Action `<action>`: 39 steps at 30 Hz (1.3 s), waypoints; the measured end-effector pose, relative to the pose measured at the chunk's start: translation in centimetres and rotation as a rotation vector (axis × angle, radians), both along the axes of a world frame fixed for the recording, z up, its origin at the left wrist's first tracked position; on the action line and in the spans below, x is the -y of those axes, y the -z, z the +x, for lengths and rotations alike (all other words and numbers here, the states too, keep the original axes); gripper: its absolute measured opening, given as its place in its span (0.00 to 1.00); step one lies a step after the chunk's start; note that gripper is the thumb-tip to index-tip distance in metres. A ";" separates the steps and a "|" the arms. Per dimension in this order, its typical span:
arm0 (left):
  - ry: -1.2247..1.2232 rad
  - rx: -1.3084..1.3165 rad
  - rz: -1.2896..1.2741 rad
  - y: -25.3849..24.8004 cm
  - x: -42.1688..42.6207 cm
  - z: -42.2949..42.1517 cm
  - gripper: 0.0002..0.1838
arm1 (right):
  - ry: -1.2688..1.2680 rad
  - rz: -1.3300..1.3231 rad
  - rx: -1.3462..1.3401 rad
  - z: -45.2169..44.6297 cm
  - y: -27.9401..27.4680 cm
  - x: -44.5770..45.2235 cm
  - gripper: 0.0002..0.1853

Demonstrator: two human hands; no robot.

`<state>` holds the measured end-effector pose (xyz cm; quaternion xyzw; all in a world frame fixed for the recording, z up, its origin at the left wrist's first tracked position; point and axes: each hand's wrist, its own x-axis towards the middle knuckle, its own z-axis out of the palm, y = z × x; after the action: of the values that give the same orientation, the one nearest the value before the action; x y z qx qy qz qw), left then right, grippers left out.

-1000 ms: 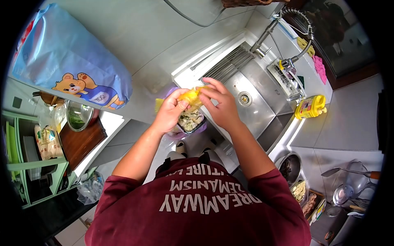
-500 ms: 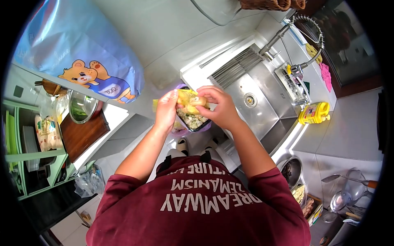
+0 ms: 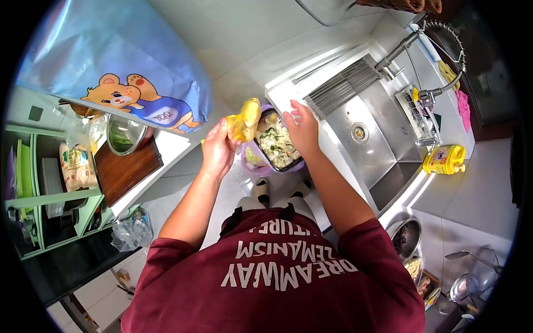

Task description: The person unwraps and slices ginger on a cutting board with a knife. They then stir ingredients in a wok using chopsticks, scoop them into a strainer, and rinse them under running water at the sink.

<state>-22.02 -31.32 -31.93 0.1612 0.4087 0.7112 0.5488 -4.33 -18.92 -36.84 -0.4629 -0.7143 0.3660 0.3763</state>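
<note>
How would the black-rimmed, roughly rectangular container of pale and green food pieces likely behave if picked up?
The container probably feels fairly heavy for its size, since the pale and green food pieces fill much of it. They look loose, so tilting it could spill some.

Bright light, bowed edges, black corners

A gap ran between my left hand (image 3: 218, 147) and my right hand (image 3: 303, 130) above the food scraps (image 3: 279, 143), narrowed from the left by the yellow thing (image 3: 243, 120) in my grip. Rightward, a hand could pass over the sink basin (image 3: 383, 125) until the dish rack (image 3: 416, 117) and faucet (image 3: 398, 50) stood in the way. At far left, the big blue bag (image 3: 139, 41) barred passage; nearer, the bowl (image 3: 123, 150) obstructed the cutting board's (image 3: 129, 172) far end.
</note>
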 end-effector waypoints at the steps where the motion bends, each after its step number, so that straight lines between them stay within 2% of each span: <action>1: -0.013 0.028 -0.013 -0.6 0.0 0.1 0.16 | -0.087 -0.225 -0.128 -0.4 0.3 0.5 0.23; 3: 0.020 0.118 0.009 -0.8 -0.1 0.1 0.16 | -0.254 -0.673 -0.380 -1.2 0.3 1.3 0.25; 4: 0.064 0.180 0.045 -0.6 -0.1 -0.1 0.17 | -0.358 -0.720 -0.354 -1.4 0.0 1.7 0.28; 7: 0.158 0.304 0.128 0.1 -0.4 -0.4 0.19 | -0.497 -0.998 -0.576 -2.4 -2.2 2.9 0.29; 8: 0.182 0.334 0.151 0.2 -0.5 -0.4 0.20 | -0.521 -1.033 -0.504 -2.3 -3.7 2.9 0.28; 11: 0.183 0.333 0.054 -1.3 -0.7 0.3 0.20 | -0.651 -0.886 -0.611 -2.5 -4.6 2.5 0.27; 12: 0.207 0.288 0.048 -0.8 -0.9 0.0 0.20 | -0.584 -0.768 -0.719 -2.6 -5.7 2.8 0.26; 14: 0.251 0.194 0.036 0.5 -1.0 -1.1 0.21 | -0.503 -0.477 -0.622 -2.0 -6.7 2.5 0.24; 16: 0.094 -0.240 -0.084 -0.3 -1.3 -0.4 0.21 | -0.446 -0.238 -0.480 -0.7 -8.5 2.0 0.22; 17: 0.012 -0.455 -0.142 -1.0 -1.4 -0.1 0.21 | -0.442 -0.215 -0.451 -0.1 -9.2 1.8 0.22; 18: -0.009 -0.666 -0.095 -2.6 -1.2 0.1 0.22 | -0.437 -0.192 -0.421 0.4 -9.7 1.7 0.22; 21: 0.020 -0.690 0.074 -7.2 -1.1 1.8 0.21 | -0.425 -0.182 -0.417 1.4 -10.8 2.0 0.21; 23: 0.094 -0.574 0.158 -7.3 -1.3 1.8 0.20 | -0.425 -0.149 -0.447 2.0 -10.6 1.9 0.21; 25: 0.168 -0.524 0.239 -7.1 -1.5 2.1 0.21 | -0.445 -0.238 -0.513 2.4 -11.0 2.2 0.21; 26: 0.095 -0.497 0.194 -7.3 -1.5 2.5 0.14 | -0.453 -0.273 -0.544 2.5 -11.0 2.3 0.20; 30: 0.132 -0.675 0.062 -7.7 -1.3 1.9 0.04 | -0.419 -0.412 -0.509 3.7 -10.9 2.4 0.15; 33: 0.072 -0.660 0.048 -8.9 -1.5 2.8 0.07 | -0.417 -0.352 -0.513 3.9 -10.4 2.5 0.15; 36: 0.045 -0.598 0.063 -8.7 -2.5 2.8 0.10 | -0.527 -0.482 -0.469 4.4 -10.1 2.9 0.14; 39: 0.144 -0.537 0.045 -8.8 -2.8 2.3 0.09 | -0.631 -0.594 -0.406 5.0 -10.9 3.2 0.14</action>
<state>-19.68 -28.51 -23.12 0.3849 0.5111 0.6109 0.4662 0.65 -22.16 -25.92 -0.2300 -0.5966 0.7336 0.2303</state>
